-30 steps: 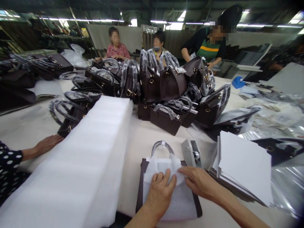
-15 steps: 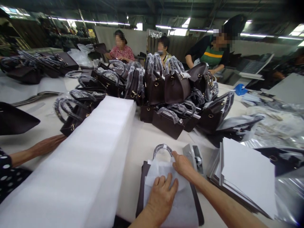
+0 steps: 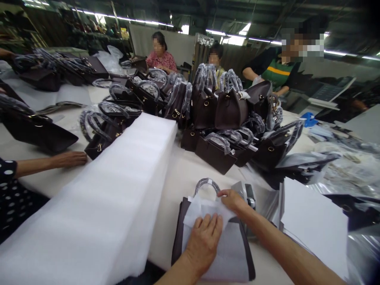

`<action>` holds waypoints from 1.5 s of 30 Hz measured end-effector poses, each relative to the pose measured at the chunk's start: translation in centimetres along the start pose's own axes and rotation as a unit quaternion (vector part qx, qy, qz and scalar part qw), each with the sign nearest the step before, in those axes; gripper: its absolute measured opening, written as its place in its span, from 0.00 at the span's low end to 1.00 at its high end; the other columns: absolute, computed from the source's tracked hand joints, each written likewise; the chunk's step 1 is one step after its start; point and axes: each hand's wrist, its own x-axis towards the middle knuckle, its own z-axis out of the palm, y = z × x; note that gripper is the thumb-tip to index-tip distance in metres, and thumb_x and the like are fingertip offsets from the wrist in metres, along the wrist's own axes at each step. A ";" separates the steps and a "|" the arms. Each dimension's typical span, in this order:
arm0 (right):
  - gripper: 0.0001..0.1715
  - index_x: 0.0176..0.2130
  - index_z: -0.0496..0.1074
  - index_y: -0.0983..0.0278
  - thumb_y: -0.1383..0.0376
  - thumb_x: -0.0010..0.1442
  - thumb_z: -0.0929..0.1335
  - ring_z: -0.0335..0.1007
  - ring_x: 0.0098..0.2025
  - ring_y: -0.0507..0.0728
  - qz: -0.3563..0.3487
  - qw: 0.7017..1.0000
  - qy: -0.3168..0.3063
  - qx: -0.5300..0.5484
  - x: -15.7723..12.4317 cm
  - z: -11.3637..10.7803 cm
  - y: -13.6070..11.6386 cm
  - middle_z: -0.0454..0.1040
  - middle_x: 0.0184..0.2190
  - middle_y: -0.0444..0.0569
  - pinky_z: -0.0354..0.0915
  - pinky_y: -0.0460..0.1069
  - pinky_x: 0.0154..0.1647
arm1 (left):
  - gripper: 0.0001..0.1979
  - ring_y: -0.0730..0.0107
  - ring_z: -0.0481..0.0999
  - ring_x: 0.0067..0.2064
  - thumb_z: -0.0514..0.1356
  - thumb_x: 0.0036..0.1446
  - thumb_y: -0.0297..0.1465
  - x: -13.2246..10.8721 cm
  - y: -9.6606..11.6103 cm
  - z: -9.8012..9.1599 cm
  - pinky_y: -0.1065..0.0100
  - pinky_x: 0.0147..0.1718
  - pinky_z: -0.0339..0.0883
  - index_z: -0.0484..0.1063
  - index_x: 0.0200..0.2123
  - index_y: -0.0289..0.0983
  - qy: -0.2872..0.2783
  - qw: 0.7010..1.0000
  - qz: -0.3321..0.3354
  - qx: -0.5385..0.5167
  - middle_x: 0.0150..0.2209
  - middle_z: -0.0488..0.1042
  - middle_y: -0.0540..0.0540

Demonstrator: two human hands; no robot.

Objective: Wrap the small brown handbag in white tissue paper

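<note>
A dark brown handbag (image 3: pixel 177 233) lies flat on the table before me, its looped handle (image 3: pixel 204 182) wrapped in clear plastic. Thin white sheeting (image 3: pixel 228 253) covers most of its face, and a loose piece is folded near the top. My left hand (image 3: pixel 204 239) rests flat on this sheeting, fingers stretched out and slightly apart. At the bag's top right, my right hand (image 3: pixel 234 201) has its fingers closed around the lower right end of the handle, over the edge of the sheeting. Its thumb is partly hidden.
A tall stack of white foam sheets (image 3: pixel 97 190) runs along the left. Many brown handbags (image 3: pixel 216 154) crowd the table's middle. White boards (image 3: pixel 314 221) are stacked at right, beside a grey dispenser (image 3: pixel 247 192). A co-worker's hand (image 3: pixel 69 159) lies beyond the foam; other people sit or stand opposite.
My view has swung slightly left. My left hand has slid up the sheeting, and the loose piece near the handle is more rumpled. Another handbag at the far left has come further into view.
</note>
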 end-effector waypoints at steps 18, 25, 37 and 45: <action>0.32 0.58 0.57 0.59 0.77 0.57 0.60 0.49 0.61 0.63 -0.470 0.823 -0.059 -0.312 -2.9 -4.4 3.8 0.56 0.59 0.54 0.48 0.67 0.58 | 0.18 0.62 0.63 0.48 0.43 0.62 0.28 0.1 -0.3 -0.4 0.60 0.46 0.55 0.62 0.53 0.39 0.003 0.999 0.035 -0.023 0.51 0.67 0.47; 0.17 0.49 0.67 0.67 0.69 0.62 0.58 0.60 0.56 0.58 -0.470 0.838 -0.114 -0.252 -4.9 -4.3 3.4 0.70 0.48 0.56 0.55 0.57 0.59 | 0.18 0.62 0.64 0.47 0.41 0.62 0.27 -0.7 0.3 0.1 0.59 0.46 0.55 0.63 0.52 0.38 0.046 0.998 0.038 -0.018 0.48 0.69 0.46; 0.21 0.47 0.67 0.75 0.78 0.52 0.60 0.64 0.34 0.60 -0.323 0.876 0.188 -0.304 -12.1 4.0 2.8 0.70 0.35 0.56 0.66 0.54 0.34 | 0.10 0.65 0.68 0.38 0.45 0.60 0.27 1.2 0.2 -0.1 0.62 0.39 0.66 0.65 0.39 0.32 0.030 0.994 0.058 -0.083 0.37 0.70 0.42; 0.18 0.49 0.66 0.66 0.71 0.60 0.58 0.61 0.35 0.59 -0.307 0.900 0.233 -0.205 -12.0 4.2 3.5 0.69 0.33 0.52 0.58 0.53 0.34 | 0.20 0.54 0.63 0.54 0.50 0.56 0.23 1.5 -2.2 -2.2 0.49 0.51 0.55 0.61 0.52 0.35 0.040 0.999 -0.035 0.001 0.52 0.67 0.40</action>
